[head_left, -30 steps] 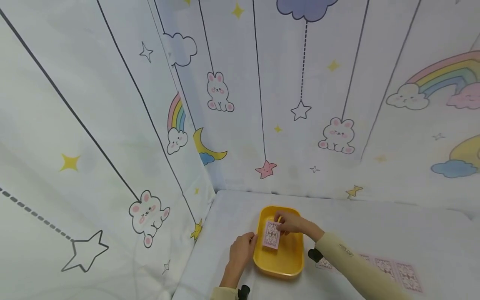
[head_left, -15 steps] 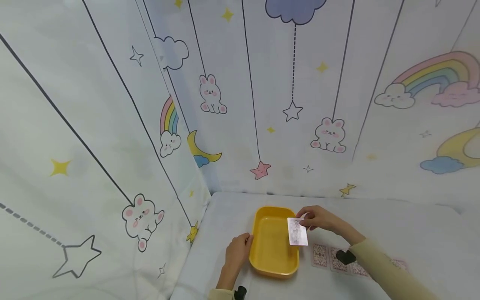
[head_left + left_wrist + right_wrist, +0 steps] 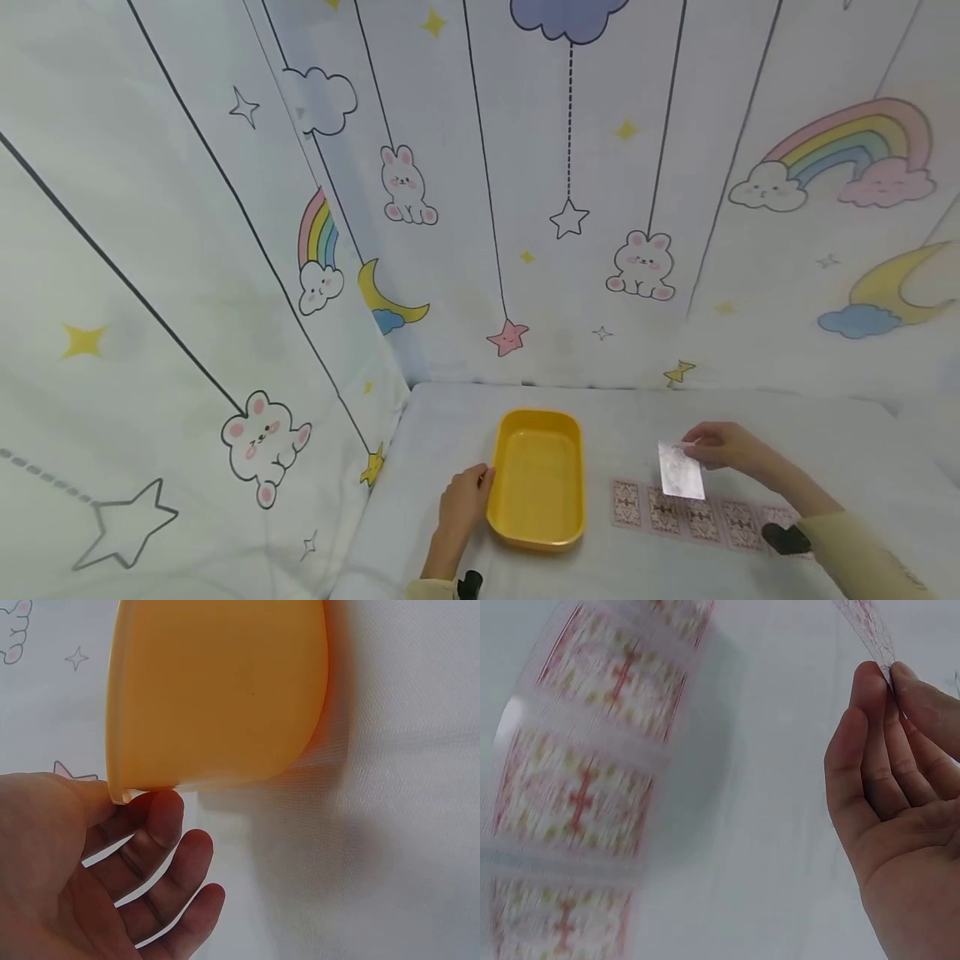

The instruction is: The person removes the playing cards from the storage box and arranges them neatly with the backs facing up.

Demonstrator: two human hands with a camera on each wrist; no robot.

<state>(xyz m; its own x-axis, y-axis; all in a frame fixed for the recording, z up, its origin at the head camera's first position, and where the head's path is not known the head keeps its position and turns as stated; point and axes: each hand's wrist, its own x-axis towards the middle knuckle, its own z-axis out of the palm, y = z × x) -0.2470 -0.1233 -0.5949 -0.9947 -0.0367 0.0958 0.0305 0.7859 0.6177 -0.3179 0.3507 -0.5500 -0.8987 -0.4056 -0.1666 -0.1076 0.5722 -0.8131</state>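
Observation:
A yellow plastic tray (image 3: 537,483) sits on the white-covered table. My left hand (image 3: 463,502) pinches the tray's left rim; in the left wrist view, thumb and index finger meet at its edge, the other fingers curved below. To the right of the tray, my right hand (image 3: 726,450) pinches a playing card (image 3: 681,472) by its upper right corner, above the table. In the right wrist view this card (image 3: 868,628) appears nearly edge-on between thumb and fingertips. Below it several patterned playing cards (image 3: 702,521) lie side by side in a row.
White cloth (image 3: 420,437) covers the table, reaching a printed curtain (image 3: 450,275) at the back and left. A black wrist camera (image 3: 786,539) partly covers the right end of the card row.
My right hand has carried the card out from over the tray, rightward to above the row. The left hand stays at the tray's rim. The head view has shifted slightly.

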